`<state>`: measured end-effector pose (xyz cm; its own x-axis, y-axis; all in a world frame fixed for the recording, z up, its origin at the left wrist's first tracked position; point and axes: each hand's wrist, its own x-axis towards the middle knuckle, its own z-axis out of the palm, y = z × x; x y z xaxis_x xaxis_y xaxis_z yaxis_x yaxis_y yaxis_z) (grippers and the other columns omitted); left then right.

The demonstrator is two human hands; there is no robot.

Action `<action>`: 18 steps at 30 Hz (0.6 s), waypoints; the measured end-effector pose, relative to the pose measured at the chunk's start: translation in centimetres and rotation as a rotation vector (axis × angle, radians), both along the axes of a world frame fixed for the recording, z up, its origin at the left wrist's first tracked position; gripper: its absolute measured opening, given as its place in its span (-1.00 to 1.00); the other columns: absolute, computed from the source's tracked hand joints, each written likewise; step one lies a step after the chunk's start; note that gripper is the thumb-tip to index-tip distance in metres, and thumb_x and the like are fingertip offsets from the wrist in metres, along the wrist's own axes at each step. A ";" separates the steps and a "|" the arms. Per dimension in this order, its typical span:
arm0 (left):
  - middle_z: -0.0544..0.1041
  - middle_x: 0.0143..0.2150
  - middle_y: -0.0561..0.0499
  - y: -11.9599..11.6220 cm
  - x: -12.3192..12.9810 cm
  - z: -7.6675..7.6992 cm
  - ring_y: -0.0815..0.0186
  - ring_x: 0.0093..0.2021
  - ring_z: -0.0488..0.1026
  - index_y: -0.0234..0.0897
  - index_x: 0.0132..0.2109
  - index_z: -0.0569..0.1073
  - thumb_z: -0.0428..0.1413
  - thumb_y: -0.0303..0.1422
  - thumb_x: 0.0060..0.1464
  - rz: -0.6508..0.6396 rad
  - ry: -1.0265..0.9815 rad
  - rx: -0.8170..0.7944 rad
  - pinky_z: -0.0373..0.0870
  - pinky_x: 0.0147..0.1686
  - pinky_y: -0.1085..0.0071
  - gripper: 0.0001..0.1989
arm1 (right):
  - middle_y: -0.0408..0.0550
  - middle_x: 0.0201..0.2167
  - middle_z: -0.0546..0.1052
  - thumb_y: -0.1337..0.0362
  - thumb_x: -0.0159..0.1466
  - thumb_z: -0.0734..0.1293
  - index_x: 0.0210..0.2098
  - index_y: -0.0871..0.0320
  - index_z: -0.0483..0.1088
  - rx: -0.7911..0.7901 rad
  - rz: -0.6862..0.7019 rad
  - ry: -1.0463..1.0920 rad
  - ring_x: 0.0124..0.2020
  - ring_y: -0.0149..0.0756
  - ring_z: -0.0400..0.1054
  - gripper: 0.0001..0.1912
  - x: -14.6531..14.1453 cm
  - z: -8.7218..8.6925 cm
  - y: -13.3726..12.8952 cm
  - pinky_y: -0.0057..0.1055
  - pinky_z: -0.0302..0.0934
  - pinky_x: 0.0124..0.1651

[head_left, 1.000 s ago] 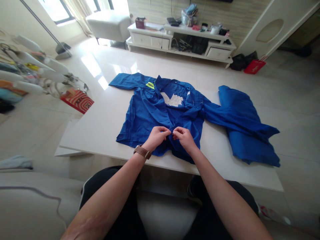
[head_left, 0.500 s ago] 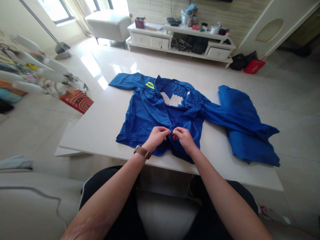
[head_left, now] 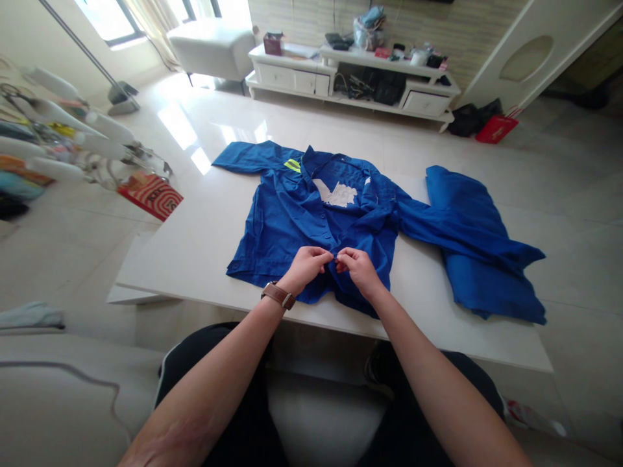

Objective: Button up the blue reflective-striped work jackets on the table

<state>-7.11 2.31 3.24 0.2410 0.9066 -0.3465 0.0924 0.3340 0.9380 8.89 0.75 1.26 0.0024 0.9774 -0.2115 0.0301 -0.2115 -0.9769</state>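
A blue button-front jacket (head_left: 282, 220) lies spread on the white table (head_left: 189, 253), its collar away from me. It has a yellow-green stripe on the chest and a white patch inside. Near the lower hem, my left hand (head_left: 310, 264) pinches the front edge of the jacket. Close beside it, fingertips almost touching, my right hand (head_left: 357, 267) also pinches the cloth at the front opening. The fingers hide whatever button or hole lies between them. One jacket sleeve stretches right across a folded blue garment (head_left: 467, 201).
A white TV cabinet (head_left: 296, 79) with assorted items stands across the floor. To the left are a red paper bag (head_left: 153, 196) and a rack with white rounded parts (head_left: 100, 144). A red bag (head_left: 496, 130) sits on the floor at far right.
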 end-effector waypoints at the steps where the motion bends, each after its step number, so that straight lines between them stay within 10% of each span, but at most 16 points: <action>1: 0.44 -0.56 0.05 0.0 0.0 0.0 0.46 -0.54 0.27 -0.37 -0.42 0.58 0.20 -0.29 -0.03 -0.001 -0.002 0.001 0.14 -0.49 0.51 -0.81 | -0.16 -0.61 0.46 0.14 0.04 0.36 -0.53 0.12 0.44 0.002 0.000 0.002 -0.53 -0.35 0.33 -0.82 0.0 0.0 0.0 -0.39 0.27 -0.37; 18: 0.45 -0.56 0.06 -0.1 0.1 0.1 0.47 -0.55 0.25 -0.37 -0.39 0.60 0.21 -0.28 -0.05 0.008 -0.002 0.013 0.12 -0.50 0.49 -0.80 | -0.16 -0.60 0.46 0.12 0.04 0.36 -0.53 0.12 0.43 0.007 -0.040 0.000 -0.52 -0.35 0.32 -0.81 -0.2 0.2 -0.1 -0.40 0.27 -0.36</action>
